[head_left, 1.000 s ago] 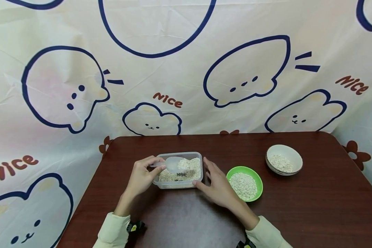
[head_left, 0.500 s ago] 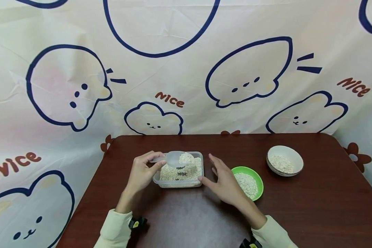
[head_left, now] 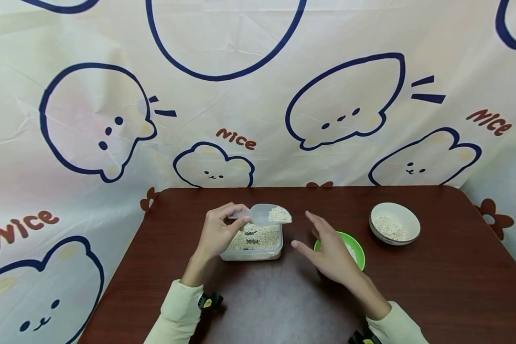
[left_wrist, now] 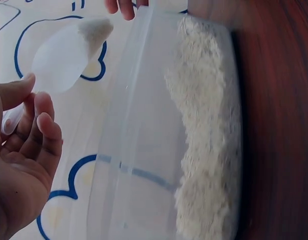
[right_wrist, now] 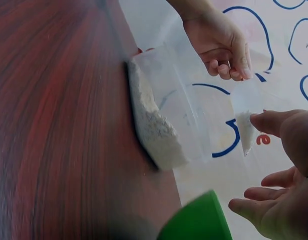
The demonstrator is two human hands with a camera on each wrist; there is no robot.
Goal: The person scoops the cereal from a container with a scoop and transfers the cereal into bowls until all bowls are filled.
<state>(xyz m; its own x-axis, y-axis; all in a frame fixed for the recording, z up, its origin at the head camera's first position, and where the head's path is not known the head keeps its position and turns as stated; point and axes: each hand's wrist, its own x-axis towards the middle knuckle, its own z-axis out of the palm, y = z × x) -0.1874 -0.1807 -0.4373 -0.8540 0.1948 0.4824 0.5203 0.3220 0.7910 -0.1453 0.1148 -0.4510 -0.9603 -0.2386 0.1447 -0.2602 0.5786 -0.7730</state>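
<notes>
My left hand (head_left: 218,232) pinches the handle of a translucent plastic scoop (head_left: 261,214), which is above the back of a clear plastic container (head_left: 251,256). Pale flakes that look like oats (head_left: 279,214) lie in the scoop's tip. More of the flakes (left_wrist: 204,115) fill the lower part of the container, heaped unevenly. My right hand (head_left: 333,251) is held apart from the container with fingers spread, holding nothing. It overlaps a green bowl (head_left: 359,251) of flakes in the head view. In the right wrist view, the right thumb overlaps the scoop's tip.
A white bowl (head_left: 406,217) with pale flakes stands at the right back of the dark wooden table (head_left: 447,277). Behind the table hangs a cloth (head_left: 266,95) printed with cartoon outlines.
The left hand has raised the scoop with its flakes out of the container and shifted right. My right hand has let go of the container's side and moved right, over the green bowl.
</notes>
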